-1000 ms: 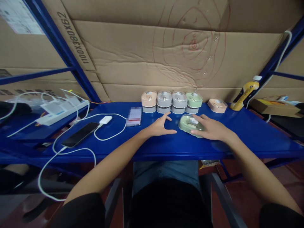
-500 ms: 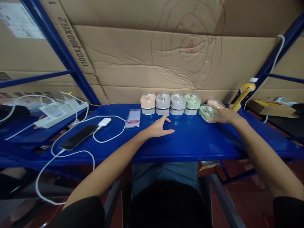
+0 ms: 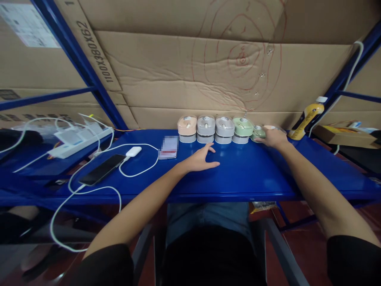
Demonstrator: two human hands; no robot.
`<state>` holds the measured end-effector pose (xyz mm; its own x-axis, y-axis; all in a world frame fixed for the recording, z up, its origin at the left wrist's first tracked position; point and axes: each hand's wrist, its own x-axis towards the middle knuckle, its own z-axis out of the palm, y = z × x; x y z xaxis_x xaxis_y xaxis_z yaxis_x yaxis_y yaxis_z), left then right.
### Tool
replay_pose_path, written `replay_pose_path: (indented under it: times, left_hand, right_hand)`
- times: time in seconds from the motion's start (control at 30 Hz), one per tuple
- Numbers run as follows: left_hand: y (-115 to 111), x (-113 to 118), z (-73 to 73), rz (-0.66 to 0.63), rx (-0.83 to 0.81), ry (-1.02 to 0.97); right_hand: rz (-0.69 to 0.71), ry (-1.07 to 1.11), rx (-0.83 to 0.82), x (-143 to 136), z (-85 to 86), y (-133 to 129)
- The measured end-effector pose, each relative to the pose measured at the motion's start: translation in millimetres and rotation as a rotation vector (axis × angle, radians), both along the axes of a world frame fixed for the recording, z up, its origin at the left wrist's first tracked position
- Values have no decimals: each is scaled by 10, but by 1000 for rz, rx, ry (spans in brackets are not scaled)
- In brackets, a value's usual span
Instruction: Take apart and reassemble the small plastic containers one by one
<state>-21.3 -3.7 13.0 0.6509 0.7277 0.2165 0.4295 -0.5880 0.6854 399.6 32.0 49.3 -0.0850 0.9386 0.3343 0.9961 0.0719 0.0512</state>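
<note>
Several small lidded boxes stand in a row at the back of the blue table (image 3: 238, 174): a peach one (image 3: 187, 126), two grey ones (image 3: 206, 126) (image 3: 224, 127) and a green one (image 3: 242, 128). At the row's right end my right hand (image 3: 273, 138) grips a flatter green box (image 3: 258, 132), its fingers partly hidden. Behind that hand shows another peach box (image 3: 275, 128). My left hand (image 3: 202, 159) rests in front of the grey boxes, fingers apart, holding nothing.
A yellow bottle (image 3: 307, 119) stands at the back right. Left of the row lie a blurred card-like item (image 3: 168, 147), a black phone (image 3: 102, 170) with white cables, and a white charger (image 3: 133, 151). A power strip (image 3: 80, 142) is farther left.
My right hand has moved the flatter green box back and left, up against the end of the row. My left hand has stayed nearly still. The view has shifted slightly.
</note>
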Motion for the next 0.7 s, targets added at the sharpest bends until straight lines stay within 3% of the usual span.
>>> replay_pose_path:
  times: [0.1,0.23,0.3,0.37,0.47,0.6,0.7]
  left_hand:
    - [9,-1,-10,-4,11,9]
    - [33,-3,-27,-12,18,2]
    - [40,-4,-30,-14,18,-3]
    - [37,-7,-23,-14,13,-2]
    - [22,-15,-3,-9,9,-12]
    - [16,-18,7,-5,13,-13]
    - [27,-11,-5,-8,15,-3]
  right_hand:
    - [-234,-48,-80,-137,72,-80]
    - [-292,-7,1,-346,248,-220]
    - [-200,8,89,-460,327,-259]
    - [-12,-14,156,-581,366,-245]
    - [168,-61,155,-751,326,-131]
    - [182,-75,89,-871,184,1]
    - [167,-53,106,-846,159,-38]
